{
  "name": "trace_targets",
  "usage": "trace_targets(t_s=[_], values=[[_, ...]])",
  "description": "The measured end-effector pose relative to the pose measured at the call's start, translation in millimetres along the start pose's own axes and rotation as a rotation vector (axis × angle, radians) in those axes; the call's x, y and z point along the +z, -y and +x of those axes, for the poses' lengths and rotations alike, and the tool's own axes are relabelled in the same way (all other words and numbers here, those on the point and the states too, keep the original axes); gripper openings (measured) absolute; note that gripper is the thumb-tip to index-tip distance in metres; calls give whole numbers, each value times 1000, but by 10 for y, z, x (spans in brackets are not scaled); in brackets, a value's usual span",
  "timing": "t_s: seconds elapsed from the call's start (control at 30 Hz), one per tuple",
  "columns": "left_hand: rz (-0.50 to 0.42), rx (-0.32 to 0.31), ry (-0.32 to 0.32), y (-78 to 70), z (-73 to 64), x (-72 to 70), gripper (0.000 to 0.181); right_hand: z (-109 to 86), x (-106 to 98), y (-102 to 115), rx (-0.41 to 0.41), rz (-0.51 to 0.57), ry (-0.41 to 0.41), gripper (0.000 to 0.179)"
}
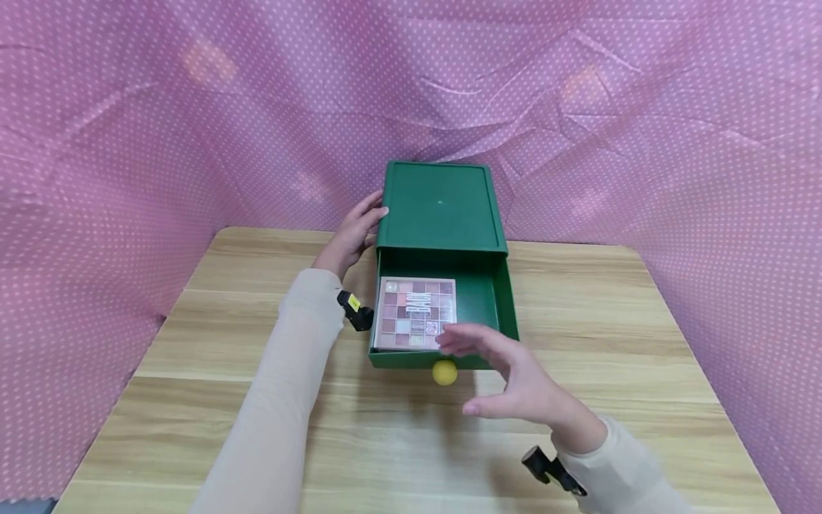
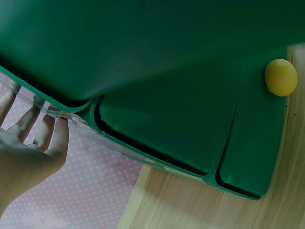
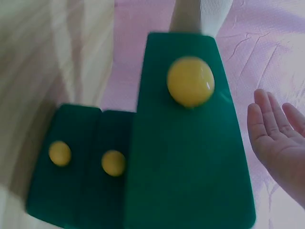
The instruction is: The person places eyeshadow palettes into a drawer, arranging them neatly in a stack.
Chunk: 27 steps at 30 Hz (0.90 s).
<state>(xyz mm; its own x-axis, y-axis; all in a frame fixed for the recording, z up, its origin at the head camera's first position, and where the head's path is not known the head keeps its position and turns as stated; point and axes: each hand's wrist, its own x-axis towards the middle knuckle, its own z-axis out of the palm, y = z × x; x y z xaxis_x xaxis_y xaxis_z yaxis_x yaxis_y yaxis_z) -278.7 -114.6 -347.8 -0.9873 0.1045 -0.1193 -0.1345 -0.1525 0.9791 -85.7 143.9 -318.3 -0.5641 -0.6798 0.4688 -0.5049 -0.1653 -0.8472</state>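
Note:
A green drawer cabinet [image 1: 443,207] stands on the table, its top drawer [image 1: 483,300] pulled out towards me. Inside the drawer, on the left, lies a square eyeshadow palette [image 1: 417,314] with rows of pinkish and brown shades and white lettering. My left hand [image 1: 352,234] rests against the cabinet's left side; in the left wrist view its fingers [image 2: 45,133] touch the clear side panel. My right hand [image 1: 516,375] hovers at the drawer's front right, fingers extended and thumb apart, holding nothing. A round yellow knob [image 1: 444,372] sits on the drawer front.
Two lower drawers with yellow knobs [image 3: 59,153] are shut in the right wrist view. Pink dotted cloth [image 1: 289,107] hangs behind and beside the wooden table [image 1: 218,307]. A small black camera [image 1: 355,311] is on each wrist.

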Motion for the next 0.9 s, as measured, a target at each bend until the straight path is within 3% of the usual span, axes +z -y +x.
trace_targets(t_s=[0.1, 0.2, 0.53, 0.9], values=[[1, 1, -2, 5, 6, -1, 47, -63, 82, -50, -23, 38, 6, 65], [3, -2, 0, 7, 8, 0, 47, -138, 153, -94, 10, 58, 13, 61], [-3, -5, -7, -6, 20, -8, 48, -358, 351, -247, 288, 155, 53, 50], [-4, -3, -7, -7, 10, -4, 47, -446, 407, -476, 456, 116, 58, 45]])
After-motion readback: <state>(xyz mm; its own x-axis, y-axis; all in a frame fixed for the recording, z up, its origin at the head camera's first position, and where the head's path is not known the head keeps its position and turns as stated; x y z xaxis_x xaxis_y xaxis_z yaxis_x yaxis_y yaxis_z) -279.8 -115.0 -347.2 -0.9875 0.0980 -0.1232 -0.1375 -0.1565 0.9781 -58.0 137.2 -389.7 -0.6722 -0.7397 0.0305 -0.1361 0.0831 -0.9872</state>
